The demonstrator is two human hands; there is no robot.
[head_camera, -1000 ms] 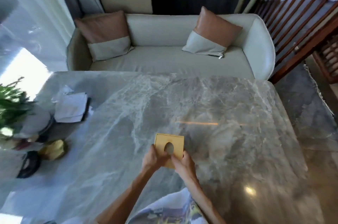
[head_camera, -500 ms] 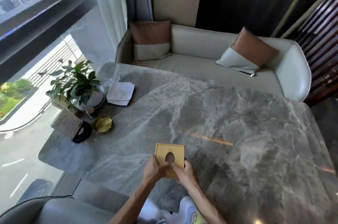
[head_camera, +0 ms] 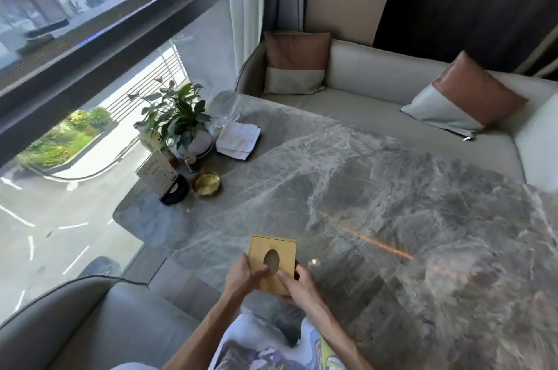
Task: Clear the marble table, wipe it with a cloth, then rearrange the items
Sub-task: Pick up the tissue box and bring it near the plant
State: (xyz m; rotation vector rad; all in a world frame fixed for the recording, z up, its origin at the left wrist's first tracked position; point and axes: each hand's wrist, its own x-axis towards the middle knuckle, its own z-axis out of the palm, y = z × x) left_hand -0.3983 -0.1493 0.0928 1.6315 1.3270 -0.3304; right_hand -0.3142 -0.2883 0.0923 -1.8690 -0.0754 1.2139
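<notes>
Head view: fingers of the left hand (head_camera: 241, 276) and right hand (head_camera: 297, 282) clamp the near edge of a gold box (head_camera: 271, 261) from either side, thumbs lying on its lid beside the oval opening, probably to steady it for placing. It sits at the near edge of the marble table (head_camera: 377, 188). Far left, a plant (head_camera: 175, 115), folded cloth (head_camera: 238, 140), gold dish (head_camera: 206, 183) and card (head_camera: 157, 173) stand clustered by the window, seemingly parked clear of the wiped middle.

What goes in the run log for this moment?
hands: left hand and right hand hold gold box | location: marble table near edge
</notes>
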